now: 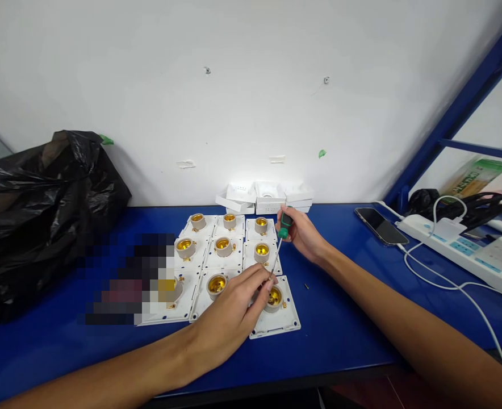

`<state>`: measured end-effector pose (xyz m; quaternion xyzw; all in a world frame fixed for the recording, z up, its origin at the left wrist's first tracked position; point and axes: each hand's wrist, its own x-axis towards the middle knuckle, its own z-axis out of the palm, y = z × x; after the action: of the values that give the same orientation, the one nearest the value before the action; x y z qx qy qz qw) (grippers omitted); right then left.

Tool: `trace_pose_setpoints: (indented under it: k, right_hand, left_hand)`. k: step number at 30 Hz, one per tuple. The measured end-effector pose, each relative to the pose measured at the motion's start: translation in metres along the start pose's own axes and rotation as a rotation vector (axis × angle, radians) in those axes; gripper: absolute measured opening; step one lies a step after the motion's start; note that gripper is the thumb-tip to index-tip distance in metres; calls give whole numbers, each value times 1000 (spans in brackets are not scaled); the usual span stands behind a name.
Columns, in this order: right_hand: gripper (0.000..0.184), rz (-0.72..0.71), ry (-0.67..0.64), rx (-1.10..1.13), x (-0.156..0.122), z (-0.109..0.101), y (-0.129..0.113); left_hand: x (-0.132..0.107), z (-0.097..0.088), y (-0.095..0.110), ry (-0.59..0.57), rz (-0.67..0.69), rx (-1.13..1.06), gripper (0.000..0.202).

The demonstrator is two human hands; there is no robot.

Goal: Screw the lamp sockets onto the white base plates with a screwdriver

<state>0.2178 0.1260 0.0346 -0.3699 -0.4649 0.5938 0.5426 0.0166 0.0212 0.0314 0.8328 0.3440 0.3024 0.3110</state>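
My right hand is wrapped round the green handle of a screwdriver, its thin shaft slanting down to the left. My left hand is closed, thumb and fingertips pinched together at the screwdriver's tip; whatever they hold there is mostly hidden. Both meet over the near-right lamp holder, a brass-lined socket on a white square plate. The left fingers cover part of this socket. More such lamp holders lie in rows behind and to the left, facing up. A small metal piece, perhaps a screw, lies to the right.
White plastic boxes are stacked against the wall. A black plastic bag fills the left side of the blue table. On the right are a phone, white cables and a power strip. A pixelated patch hides the area left of the plates.
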Motion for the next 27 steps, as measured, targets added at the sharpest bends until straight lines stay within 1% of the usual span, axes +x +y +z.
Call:
trace_pose_setpoints:
  k: [6,19,27]
  right_hand:
    - [49,-24,3,-9,0,0,-2]
    - [52,-127,72,-48,-1,0,-10]
    - [49,-157,71,-49,0,-1,-11]
  left_hand:
    - [2,0,0,11,4,8,30]
    - [1,-1,2,36,-9,-11,28]
    - [2,-1,0,89,2,-23,28]
